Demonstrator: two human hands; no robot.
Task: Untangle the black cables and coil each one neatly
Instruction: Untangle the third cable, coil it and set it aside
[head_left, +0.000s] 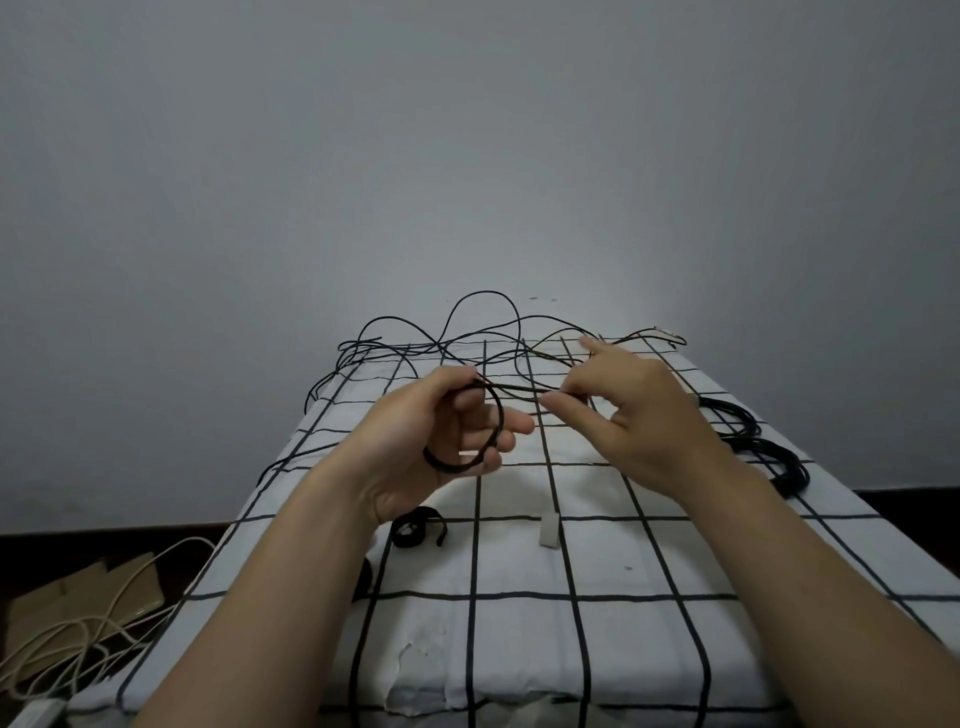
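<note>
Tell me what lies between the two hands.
A short stretch of black cable, running from the coil in the left hand to the right hand pinching it; head view shows it.

We can read no text, label, brand, number or sign anywhere. The small white block just below centre, toward 6 o'clock, and the brown cardboard on the floor at 8 o'clock show us no legible marking. The checked cloth carries only plain black lines.
</note>
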